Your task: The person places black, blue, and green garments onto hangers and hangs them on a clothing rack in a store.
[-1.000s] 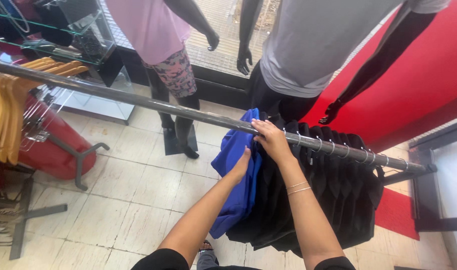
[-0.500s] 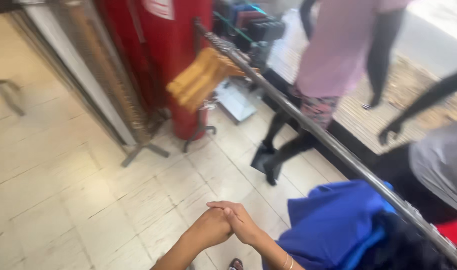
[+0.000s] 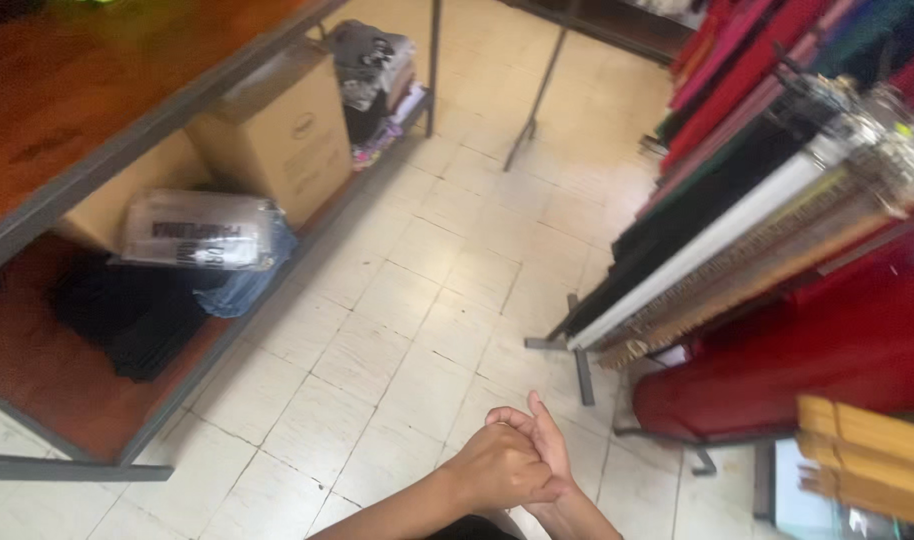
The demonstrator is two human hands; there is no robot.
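we are looking down at our two hands at the bottom centre of the frame, clasped together over the pale tiled floor (image 3: 407,330). our left hand (image 3: 502,468) is curling closed over our right hand (image 3: 549,450), whose fingers (image 3: 539,420) are pointing up and out from under it; neither hand is holding any object, they are only gripping each other. the nearest thing to them is the metal foot of a clothes rack (image 3: 577,365), just above and to the right of the hands. on that rack, running up the right side of the frame, garments (image 3: 747,215) in black, white, tan and red are hanging closely packed. at the lower right edge a stack of wooden hangers (image 3: 867,450) is showing. along the left side a low shelf (image 3: 87,400) under a reddish desk (image 3: 87,110) is carrying a cardboard box (image 3: 282,135), a plastic-wrapped pack (image 3: 197,230), dark folded clothes (image 3: 137,310) and, further up, a pile of folded fabric (image 3: 377,70).
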